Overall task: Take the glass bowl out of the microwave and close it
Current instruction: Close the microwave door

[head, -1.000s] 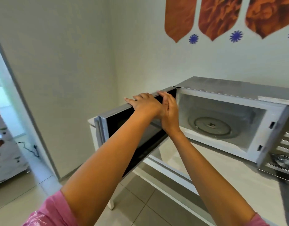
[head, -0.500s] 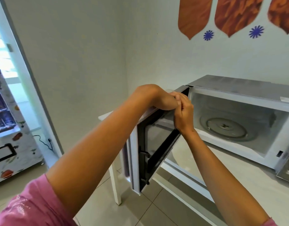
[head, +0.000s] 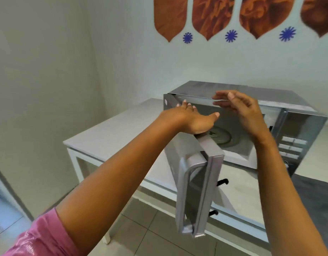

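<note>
A silver microwave (head: 252, 100) stands on a white table (head: 111, 133). Its door (head: 194, 183) is partly swung in, with the silver handle (head: 187, 193) facing me. My left hand (head: 194, 121) lies flat against the door's outer face near its top edge, fingers spread. My right hand (head: 240, 109) hovers open in front of the cavity's top edge, holding nothing. Inside, only the turntable (head: 222, 136) shows between my hands. No glass bowl is in view.
The control panel (head: 292, 146) with buttons and a knob is on the microwave's right side. Walls meet in a corner behind the table at the left. Tiled floor (head: 144, 231) lies below the table's front edge.
The door has swung from wide open towards the cavity. My left hand moved from gripping the door's top edge to pressing flat on its outer face. My right hand let go and opened.
</note>
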The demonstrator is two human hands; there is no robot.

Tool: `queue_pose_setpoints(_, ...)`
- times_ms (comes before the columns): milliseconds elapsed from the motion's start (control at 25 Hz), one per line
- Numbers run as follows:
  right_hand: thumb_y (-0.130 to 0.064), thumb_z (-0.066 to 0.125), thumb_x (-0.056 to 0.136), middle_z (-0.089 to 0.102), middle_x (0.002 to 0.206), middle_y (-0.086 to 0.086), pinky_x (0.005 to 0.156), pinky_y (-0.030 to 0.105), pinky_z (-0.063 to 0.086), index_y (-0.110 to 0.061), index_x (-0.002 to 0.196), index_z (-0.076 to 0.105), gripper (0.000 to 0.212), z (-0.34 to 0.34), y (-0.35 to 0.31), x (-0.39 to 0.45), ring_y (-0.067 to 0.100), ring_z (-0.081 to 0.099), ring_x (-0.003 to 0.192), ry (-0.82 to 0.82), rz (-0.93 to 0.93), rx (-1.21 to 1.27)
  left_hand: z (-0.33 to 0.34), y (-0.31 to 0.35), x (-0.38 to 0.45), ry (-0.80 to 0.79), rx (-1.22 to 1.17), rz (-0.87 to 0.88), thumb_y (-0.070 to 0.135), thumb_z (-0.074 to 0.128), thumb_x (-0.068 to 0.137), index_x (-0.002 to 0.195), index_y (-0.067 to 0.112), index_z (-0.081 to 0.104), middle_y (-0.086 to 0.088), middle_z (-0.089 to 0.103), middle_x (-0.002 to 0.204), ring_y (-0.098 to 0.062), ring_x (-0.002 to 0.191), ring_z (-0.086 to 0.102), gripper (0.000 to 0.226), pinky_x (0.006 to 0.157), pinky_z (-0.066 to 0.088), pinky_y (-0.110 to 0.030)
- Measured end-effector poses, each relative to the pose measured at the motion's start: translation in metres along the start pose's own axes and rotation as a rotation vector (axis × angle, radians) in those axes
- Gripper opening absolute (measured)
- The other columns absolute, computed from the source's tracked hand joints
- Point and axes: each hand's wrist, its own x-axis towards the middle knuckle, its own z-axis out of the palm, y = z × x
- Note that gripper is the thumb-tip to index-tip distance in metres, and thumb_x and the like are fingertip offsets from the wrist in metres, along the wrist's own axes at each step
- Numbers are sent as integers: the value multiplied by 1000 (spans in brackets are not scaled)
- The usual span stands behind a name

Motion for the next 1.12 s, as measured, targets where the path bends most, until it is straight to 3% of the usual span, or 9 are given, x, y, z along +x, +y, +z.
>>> queue_pose_setpoints(120,-27,49,104,76,111,1,93,27,56,-20,120,69,27,-32,-30,-16,19,74,98,-6,60,-86,6,26,21,-37,65,122,68,11,94,156,9,-4,-10,-11,165,-26,151,-16,87,120,-9,-45)
queue_pose_setpoints(280,-39,53,94,75,119,0,101,28,53,-21,124,67,38,-54,-59,-38,17,71,112,-51,160,-236,13,46,54,-9,95,225,67,11,93,157,9,4,-12,-7,166,-29,151,-16,87,122,-5,-51)
queue_pose_setpoints(520,-45,54,94,63,135,-17,108,25,44,-32,134,62,42,-66,-67,-54,-7,56,125,-5,332,-485,22,68,80,174,121,459,50,14,103,157,6,2,-11,-7,166,-24,151,-16,71,121,-10,-41)
queue_pose_setpoints(640,-51,47,98,43,156,-11,120,31,28,-33,147,47,52,-66,-55,-54,8,36,146,27,418,-681,21,77,92,165,112,499,44,14,104,157,5,0,-10,-10,165,-23,151,-16,66,123,-9,-39)
queue_pose_setpoints(720,-62,35,95,20,168,-6,126,34,10,-28,156,29,71,-62,-44,-53,13,9,156,24,458,-855,22,80,99,176,119,510,43,14,105,157,6,-1,-10,-12,165,-22,151,-18,66,123,-9,-40)
queue_pose_setpoints(840,-75,18,86,-5,170,-2,125,39,-10,-20,161,7,93,-54,-25,-50,15,-19,154,102,485,-1061,27,84,110,224,132,526,43,12,104,157,6,-2,-9,-12,165,-22,151,-18,66,123,-11,-39)
queue_pose_setpoints(1120,-66,16,96,-7,169,8,125,46,-11,-10,160,3,86,-60,3,-31,27,-21,154,290,535,-1269,35,89,133,312,109,539,40,11,104,157,5,5,-10,-3,166,-21,152,-11,63,123,-9,-39)
